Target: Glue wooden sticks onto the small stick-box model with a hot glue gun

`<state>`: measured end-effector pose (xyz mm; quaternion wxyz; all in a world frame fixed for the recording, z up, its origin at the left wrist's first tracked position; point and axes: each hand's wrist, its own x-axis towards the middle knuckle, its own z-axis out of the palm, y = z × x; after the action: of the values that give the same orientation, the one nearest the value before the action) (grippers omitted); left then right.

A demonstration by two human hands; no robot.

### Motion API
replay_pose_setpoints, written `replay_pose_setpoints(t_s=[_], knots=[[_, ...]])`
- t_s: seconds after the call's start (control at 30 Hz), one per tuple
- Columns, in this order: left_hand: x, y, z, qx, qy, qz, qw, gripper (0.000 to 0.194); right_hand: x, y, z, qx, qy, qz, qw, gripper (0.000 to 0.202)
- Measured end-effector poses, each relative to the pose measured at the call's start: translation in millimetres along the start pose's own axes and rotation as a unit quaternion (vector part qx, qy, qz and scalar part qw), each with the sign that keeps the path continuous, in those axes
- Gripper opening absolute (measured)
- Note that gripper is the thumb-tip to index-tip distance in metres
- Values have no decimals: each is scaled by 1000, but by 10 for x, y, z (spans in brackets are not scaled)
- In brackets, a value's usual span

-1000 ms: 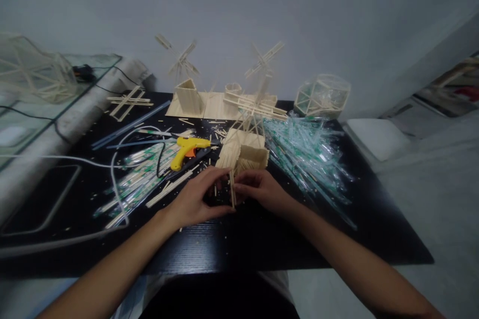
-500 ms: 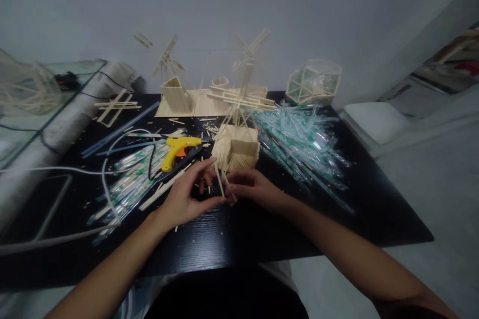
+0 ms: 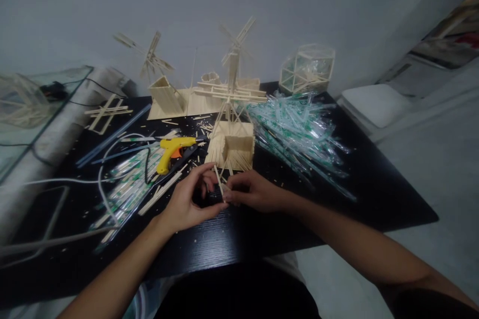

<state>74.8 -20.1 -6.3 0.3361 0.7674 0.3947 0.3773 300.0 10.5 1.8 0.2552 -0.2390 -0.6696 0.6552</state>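
A short pale wooden stick (image 3: 219, 182) stands tilted between the index fingertip and thumb of my left hand (image 3: 186, 202), which grips it by its two ends. My right hand (image 3: 255, 191) is closed in a pinch at the lower part of the same stick. Another stick seems to run by the right fingertips, but the fingers partly hide it. Just beyond my hands is a wooden stick model (image 3: 235, 147) with an open box-like part. Behind the box, a frame of crossed sticks (image 3: 234, 93) rises. To the left lies a yellow glue gun (image 3: 174, 152) with an orange trigger.
Clear plastic wrappers with green print (image 3: 299, 124) are heaped at the right. More wrapped sticks (image 3: 129, 187) lie left, beside a white cable (image 3: 100, 179). Windmill-like models (image 3: 168, 99) and a faceted frame (image 3: 309, 70) stand at the back. Stick scraps litter the black table (image 3: 359, 204).
The view has shifted slightly, so the models appear further left. My right fingers have come closer to the stick in my left hand, and the two sticks appear less spread apart.
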Motion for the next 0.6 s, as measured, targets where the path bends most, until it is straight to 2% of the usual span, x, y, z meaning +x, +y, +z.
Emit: replay_pose_setpoints(t_s=[0.07, 0.23, 0.4, 0.5, 0.6], knots=[[-6, -2, -5, -23, 0, -3, 1000, 85, 4, -27, -10, 40, -6, -13, 999, 38], [-3, -15, -31, -99, 19, -9, 995, 83, 49, 9, -18, 105, 83, -24, 991, 41], [12, 8, -80, -183, -10, -50, 982, 76, 79, 92, 11, 174, 35, 18, 984, 37], [22, 3, -111, -280, -36, -92, 955, 72, 79, 112, 15, 206, 30, 30, 978, 34], [46, -5, -125, -385, -51, -122, 914, 71, 78, 124, 15, 227, 20, 43, 973, 35]])
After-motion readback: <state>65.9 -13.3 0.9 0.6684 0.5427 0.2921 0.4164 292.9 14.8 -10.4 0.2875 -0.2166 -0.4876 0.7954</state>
